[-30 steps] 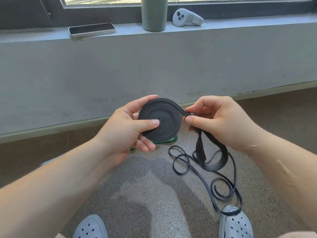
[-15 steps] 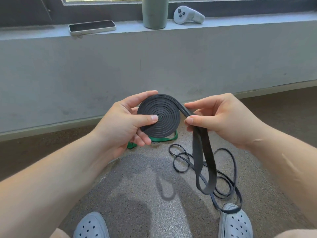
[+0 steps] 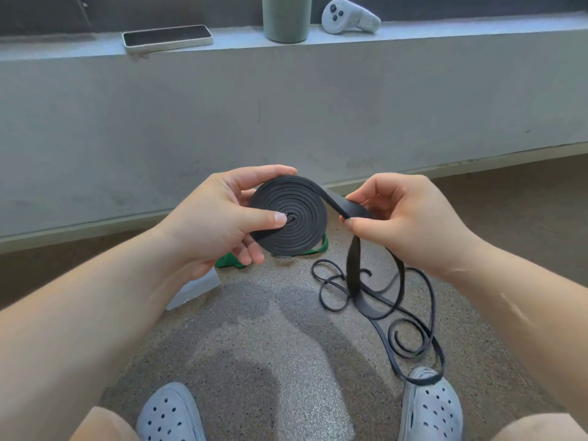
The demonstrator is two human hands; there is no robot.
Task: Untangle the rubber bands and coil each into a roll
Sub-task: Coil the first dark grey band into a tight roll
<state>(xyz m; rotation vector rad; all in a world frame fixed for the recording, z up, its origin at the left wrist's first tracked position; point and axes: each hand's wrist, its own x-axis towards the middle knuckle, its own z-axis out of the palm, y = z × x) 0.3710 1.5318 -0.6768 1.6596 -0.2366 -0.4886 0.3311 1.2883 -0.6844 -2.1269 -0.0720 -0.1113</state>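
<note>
The black rubber band (image 3: 288, 215), mostly wound into a flat spiral roll, sits at the centre of my frame, gripped by the left hand (image 3: 216, 221) with the thumb pressed on the spiral's middle and fingers behind its rim. The right hand (image 3: 410, 221) pinches the band's loose tail just right of the roll, and the tail hangs down to the floor. Below right I see a thinner black band (image 3: 397, 316) lying in loose curls, its far loop touching the right clog (image 3: 429, 409); the left clog (image 3: 170, 412) is at the bottom centre. A green band (image 3: 229, 261) peeks out beneath the roll. I can read no writing or brand anywhere. The floor (image 3: 270, 345) is speckled grey-brown, meeting a grey concrete wall. Along the ledge (image 3: 445, 30) at the top stand a phone (image 3: 167, 38), a grey-green cylindrical container (image 3: 286, 17) and a white VR controller (image 3: 348, 15).
</note>
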